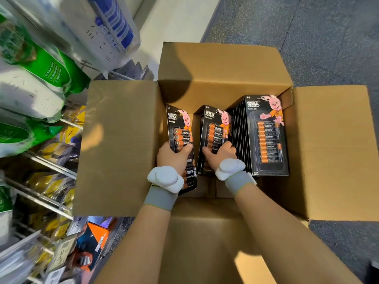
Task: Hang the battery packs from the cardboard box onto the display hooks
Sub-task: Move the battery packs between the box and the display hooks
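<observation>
1. Battery packs sit inside the open cardboard box in three groups, all four flaps folded outward.
2. Every card lies with its long axis running away from me. The pink-rabbit header is at the far end, toward the far wall of the box, and the printed face is turned up to me. The cells lie crosswise to that axis, stacked in a column down each card.
3. My left hand grips the left pack by its lower half, with the thumb across the front over the cells and the fingers wrapped round its left edge. More packs show just below that wrist.
4. My right hand is curled round the lower part of the middle stack, thumb on its left side and fingers on its right.
5. I touch nothing of the right stack. It is the largest group, many cards pressed together beside the right wall of the box.
6. Both wrists carry a white device over a grey band.
7. Display hooks jut from the shelving to my left, beside the left flap. They hold blurred yellow goods, with green-and-white bags above them.
8. Grey speckled floor lies beyond the box.
</observation>
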Tool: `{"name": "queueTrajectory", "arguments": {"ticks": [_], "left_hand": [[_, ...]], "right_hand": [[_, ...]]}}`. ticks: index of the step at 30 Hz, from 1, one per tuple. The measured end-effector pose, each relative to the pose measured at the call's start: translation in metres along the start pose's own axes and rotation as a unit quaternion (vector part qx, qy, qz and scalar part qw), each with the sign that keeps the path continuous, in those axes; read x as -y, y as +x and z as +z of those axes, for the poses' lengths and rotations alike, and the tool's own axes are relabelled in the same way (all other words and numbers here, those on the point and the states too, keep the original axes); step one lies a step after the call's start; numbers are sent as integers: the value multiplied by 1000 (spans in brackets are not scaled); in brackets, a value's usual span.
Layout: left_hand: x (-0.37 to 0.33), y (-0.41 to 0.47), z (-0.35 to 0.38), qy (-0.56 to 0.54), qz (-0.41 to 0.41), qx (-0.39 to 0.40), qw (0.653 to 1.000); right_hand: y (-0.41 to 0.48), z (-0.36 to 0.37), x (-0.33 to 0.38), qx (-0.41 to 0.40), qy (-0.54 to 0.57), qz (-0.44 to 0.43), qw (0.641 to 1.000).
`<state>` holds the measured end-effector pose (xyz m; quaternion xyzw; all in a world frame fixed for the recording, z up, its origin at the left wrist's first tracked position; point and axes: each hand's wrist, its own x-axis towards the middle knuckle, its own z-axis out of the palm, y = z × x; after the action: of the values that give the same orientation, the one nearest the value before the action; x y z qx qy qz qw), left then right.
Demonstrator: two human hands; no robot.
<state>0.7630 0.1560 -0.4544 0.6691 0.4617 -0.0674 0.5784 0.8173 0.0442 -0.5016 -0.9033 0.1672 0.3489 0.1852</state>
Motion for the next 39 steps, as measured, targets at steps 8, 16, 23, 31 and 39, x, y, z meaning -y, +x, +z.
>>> {"name": "queueTrajectory", "arguments": {"ticks": [8, 16, 23, 31, 39], "left_hand": [[-2, -4, -8, -7, 0, 30, 1000], [-1, -12, -5, -45, 32, 7, 998], [-12, -19, 9, -162, -36, 27, 986], [-14, -19, -1, -192, -26, 72, 978], [1, -5, -6, -194, -4, 53, 980]], "right_hand": [[-39, -21, -14, -56, 62, -91, 992], [-57, -39, -14, 44, 110, -150, 982], [-86, -32, -5, 21, 115, -197, 973], [-80, -42, -2, 79, 38, -244, 966], [-40, -33, -14, 32, 132, -131, 982]]}}
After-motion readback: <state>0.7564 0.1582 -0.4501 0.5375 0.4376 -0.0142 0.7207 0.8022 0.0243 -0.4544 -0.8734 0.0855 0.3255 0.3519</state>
